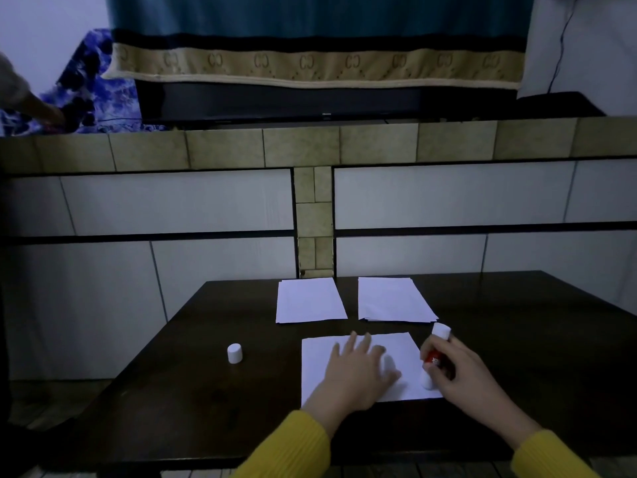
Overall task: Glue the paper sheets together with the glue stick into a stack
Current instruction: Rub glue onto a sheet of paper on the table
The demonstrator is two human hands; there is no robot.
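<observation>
A white paper sheet (317,360) lies near the front of the dark wooden table (206,391). My left hand (355,370) rests flat on it, fingers spread. My right hand (462,370) grips a red and white glue stick (435,358), tilted, its lower end touching the sheet's right edge. The glue stick's white cap (234,353) stands alone to the left. Two white paper stacks lie at the table's back: a left stack (309,300) and a right stack (393,299).
A tiled wall ledge (310,146) rises just behind the table. Above it hang a teal and beige cloth (310,63) and a blue patterned fabric (93,91). Another person's hand (44,113) shows at the far left.
</observation>
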